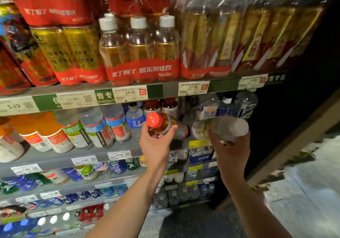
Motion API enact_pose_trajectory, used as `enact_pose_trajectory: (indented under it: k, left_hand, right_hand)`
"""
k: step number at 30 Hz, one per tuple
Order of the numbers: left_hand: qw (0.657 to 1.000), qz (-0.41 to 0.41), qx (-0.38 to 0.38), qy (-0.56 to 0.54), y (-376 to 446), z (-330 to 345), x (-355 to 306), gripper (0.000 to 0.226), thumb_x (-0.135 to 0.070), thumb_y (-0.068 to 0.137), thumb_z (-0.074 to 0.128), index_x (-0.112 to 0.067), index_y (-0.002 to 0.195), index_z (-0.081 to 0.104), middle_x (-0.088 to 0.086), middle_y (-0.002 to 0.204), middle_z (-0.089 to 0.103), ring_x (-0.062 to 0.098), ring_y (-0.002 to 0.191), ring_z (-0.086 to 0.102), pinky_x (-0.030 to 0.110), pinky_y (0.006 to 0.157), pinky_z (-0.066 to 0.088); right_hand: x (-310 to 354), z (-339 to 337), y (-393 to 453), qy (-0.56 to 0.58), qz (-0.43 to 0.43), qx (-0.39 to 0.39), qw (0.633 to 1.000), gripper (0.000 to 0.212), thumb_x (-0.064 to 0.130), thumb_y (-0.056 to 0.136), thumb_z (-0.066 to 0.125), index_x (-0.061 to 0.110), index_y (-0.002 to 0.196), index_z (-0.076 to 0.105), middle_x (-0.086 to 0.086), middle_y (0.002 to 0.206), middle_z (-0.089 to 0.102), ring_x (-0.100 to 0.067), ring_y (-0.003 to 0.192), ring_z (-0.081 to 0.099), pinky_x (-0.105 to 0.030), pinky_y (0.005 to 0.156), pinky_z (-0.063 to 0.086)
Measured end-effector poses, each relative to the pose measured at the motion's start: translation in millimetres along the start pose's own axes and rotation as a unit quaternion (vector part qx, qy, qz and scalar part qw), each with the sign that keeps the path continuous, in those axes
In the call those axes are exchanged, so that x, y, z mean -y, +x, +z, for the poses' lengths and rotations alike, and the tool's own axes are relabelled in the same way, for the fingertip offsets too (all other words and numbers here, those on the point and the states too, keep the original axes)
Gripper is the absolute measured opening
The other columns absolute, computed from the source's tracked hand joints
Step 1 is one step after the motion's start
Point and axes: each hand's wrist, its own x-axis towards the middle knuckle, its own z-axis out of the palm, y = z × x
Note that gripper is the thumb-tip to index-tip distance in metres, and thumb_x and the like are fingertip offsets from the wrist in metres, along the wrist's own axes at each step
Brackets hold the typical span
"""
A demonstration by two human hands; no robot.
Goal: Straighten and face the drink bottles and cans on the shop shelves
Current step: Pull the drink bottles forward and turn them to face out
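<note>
My left hand (156, 143) grips an amber drink bottle with a red cap (161, 123), tipped with its cap toward me, in front of the second shelf (117, 148). My right hand (230, 149) holds a clear bottle with a white cap (228, 127), also tilted toward me, just right of the first. Behind them on that shelf stand red-capped bottles (163, 105) and clear water bottles (226, 105).
The top shelf carries shrink-wrapped multipacks of amber bottles (139, 53) and gold cans (70, 53). Orange and pale drinks (73, 129) fill the second shelf's left. Lower shelves hold blue-labelled bottles (114, 167). A dark end panel (294, 108) and pale floor (303, 191) lie right.
</note>
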Motion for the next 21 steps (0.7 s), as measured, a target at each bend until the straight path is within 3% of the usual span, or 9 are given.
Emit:
enact_pose_trajectory:
  k: [4,9,12,14,16,18,21]
  left_hand:
    - [0.997,0.013,-0.019,0.067,-2.3,41.0,0.3,0.065,-0.039,0.065,0.091,-0.023,0.121,0.064,-0.007,0.106,0.073,0.008,0.098,0.069,0.025,0.091,0.053]
    - [0.986,0.043,-0.055,0.150,-4.7,83.5,6.7,0.066,-0.038,0.065,0.090,-0.022,0.123,0.063,-0.010,0.109,0.064,0.007,0.100,0.058,0.024,0.091,0.044]
    - [0.974,0.074,-0.066,0.201,-3.0,100.3,11.8,0.064,-0.031,0.066,0.090,-0.016,0.122,0.063,-0.001,0.114,0.060,0.015,0.107,0.056,0.027,0.095,0.042]
    - [0.967,0.088,-0.073,0.227,-1.2,110.2,14.9,0.064,-0.028,0.066,0.090,-0.013,0.122,0.063,0.003,0.118,0.055,0.019,0.113,0.052,0.025,0.100,0.038]
    - [0.963,0.088,-0.084,0.240,0.7,119.7,17.3,0.065,-0.027,0.068,0.089,-0.011,0.124,0.062,0.004,0.122,0.049,0.019,0.117,0.045,0.020,0.101,0.032]
    - [0.959,0.081,-0.101,0.251,2.7,126.9,17.7,0.066,-0.029,0.069,0.088,-0.011,0.127,0.061,0.006,0.126,0.046,0.019,0.121,0.043,0.024,0.103,0.034]
    - [0.954,0.094,-0.112,0.261,5.6,131.8,18.6,0.064,-0.029,0.068,0.087,-0.009,0.123,0.061,0.010,0.130,0.048,0.027,0.125,0.046,0.037,0.107,0.041]
  right_hand:
    - [-14.5,-32.8,11.8,0.021,0.019,0.029,0.999,0.066,0.061,0.061,0.083,0.046,0.115,0.050,0.040,0.105,0.061,0.016,0.098,0.061,-0.007,0.072,0.048]
    - [-39.4,-61.7,29.7,0.039,0.063,0.106,0.992,0.070,0.045,0.058,0.093,0.049,0.116,0.054,0.022,0.109,0.068,-0.004,0.104,0.066,-0.034,0.087,0.056]
    - [-47.6,-73.2,39.7,0.013,0.034,0.126,0.991,0.071,0.029,0.063,0.094,0.033,0.123,0.055,0.007,0.114,0.067,-0.018,0.108,0.066,-0.043,0.095,0.056]
    - [-51.5,-81.3,43.8,0.016,0.026,0.142,0.989,0.075,0.037,0.062,0.091,0.027,0.127,0.054,0.002,0.117,0.066,-0.021,0.109,0.066,-0.044,0.096,0.055]
    - [-53.5,-88.8,47.4,0.013,0.019,0.160,0.987,0.078,0.056,0.058,0.084,0.031,0.126,0.053,0.005,0.116,0.067,-0.019,0.107,0.067,-0.038,0.093,0.056]
    - [-55.7,-93.9,50.8,0.017,0.026,0.174,0.984,0.080,0.064,0.054,0.080,0.035,0.123,0.052,0.008,0.113,0.068,-0.016,0.105,0.068,-0.036,0.089,0.057]
    - [-60.4,-96.6,54.3,0.027,0.042,0.199,0.979,0.072,0.040,0.059,0.093,0.034,0.119,0.054,0.006,0.112,0.069,-0.017,0.106,0.068,-0.045,0.092,0.057]
